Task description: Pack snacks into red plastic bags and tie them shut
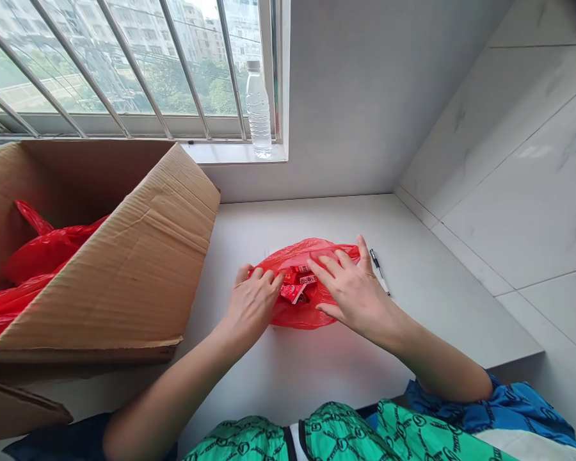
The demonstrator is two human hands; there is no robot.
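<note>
A small red plastic bag (301,248) lies on the white counter (317,371) in front of me, with small red-and-white packets (298,285) showing through it. My left hand (252,306) rests on the bag's left edge, fingers curled and gripping the plastic. My right hand (352,288) lies over the bag's right side, fingers stretched out and pressing down on it.
A large open cardboard box (125,269) holding more red plastic bags (33,262) stands at the left. A black pen (379,270) lies just right of my right hand. A clear water bottle (258,109) stands on the windowsill. A tiled wall rises at the right.
</note>
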